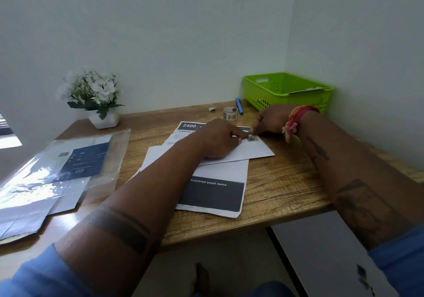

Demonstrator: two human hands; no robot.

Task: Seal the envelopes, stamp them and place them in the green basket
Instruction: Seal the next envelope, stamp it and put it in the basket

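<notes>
A white envelope [254, 151] lies flat in the middle of the wooden desk, on top of printed sheets. A small dark stamp [251, 138] sits at its far corner. My left hand [220, 139] rests palm down on the envelope, its fingertips beside the stamp. My right hand [270, 121] comes from the right, and its fingertips touch the envelope edge right by the stamp. The green basket [286, 91] stands at the back right corner, with an envelope edge leaning on its rim.
A roll of stamps [230, 113], a torn paper scrap [211, 109] and a blue pen [238, 105] lie in front of the basket. A white flower pot [104, 119] stands at the back left. Clear plastic packaging [57, 175] with papers covers the desk's left side.
</notes>
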